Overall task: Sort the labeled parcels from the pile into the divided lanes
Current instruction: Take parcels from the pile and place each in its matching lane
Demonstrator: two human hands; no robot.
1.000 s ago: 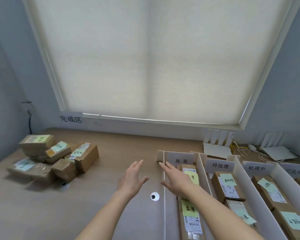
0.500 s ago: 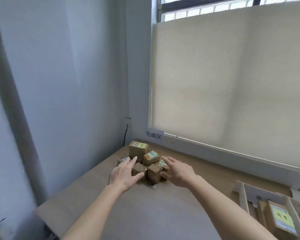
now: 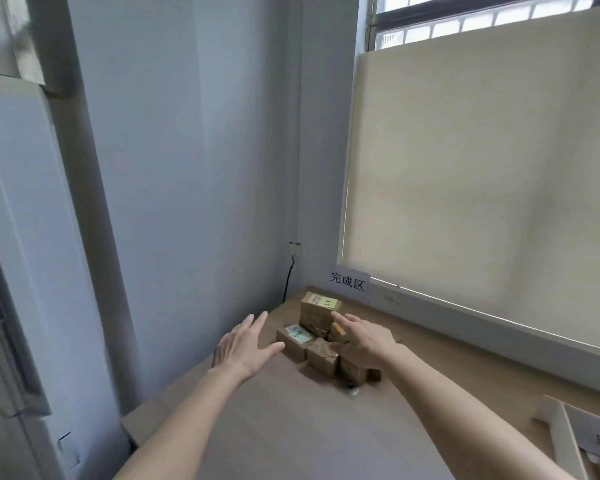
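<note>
L hand [image 3: 244, 348]: fingers straight and spread, thumb out toward the pile, palm down. Holds nothing; hovers just left of the pile, contact w/ nearest box can't tell.

R hand [image 3: 364, 341]: fingers extended, loosely spread, reaching over the pile's right side. Thumb lies at the top of a crumpled brown parcel [image 3: 321, 356]; whether it presses or just overlaps, can't tell. No grip visible.

Pile of parcels [image 3: 317, 336] sits on the wooden surface [image 3: 291, 427] in the far corner, near wall + window sill, below a white sign [image 3: 347, 281] w/ black characters. Tallest box [image 3: 318, 308] at back carries a yellow note; a lower box [image 3: 293, 337] at left has a pale green label.

White lane dividers [image 3: 565, 434] at lower right edge, well apart from pile.
</note>
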